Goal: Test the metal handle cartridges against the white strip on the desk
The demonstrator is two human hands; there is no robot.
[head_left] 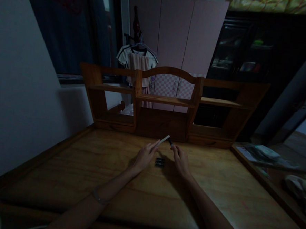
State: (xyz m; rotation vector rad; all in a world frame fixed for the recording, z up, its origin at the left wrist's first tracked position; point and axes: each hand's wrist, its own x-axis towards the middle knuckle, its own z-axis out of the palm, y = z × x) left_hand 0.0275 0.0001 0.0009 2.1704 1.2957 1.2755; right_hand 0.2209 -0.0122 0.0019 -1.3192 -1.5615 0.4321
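Observation:
My left hand (pixel 145 156) is closed around one end of a slim, pale, flat stick-like thing (pixel 164 139) that slants up to the right. My right hand (pixel 180 159) pinches a thin dark rod-like thing (pixel 170 141), and its tip meets or nearly meets the far end of the pale one. The dim light hides what kind either thing is. On the wooden desktop (pixel 108 174), between my wrists, a few small dark shiny bars (pixel 159 162) lie side by side. A band circles my left wrist.
A wooden shelf unit (pixel 169 101) with small drawers stands along the desk's far edge. A white wall (pixel 27 96) borders the left. At right, beyond a raised edge, lie papers and a plastic bag (pixel 267 152). Clothes (pixel 138 60) hang behind, before a pink wardrobe (pixel 175 33).

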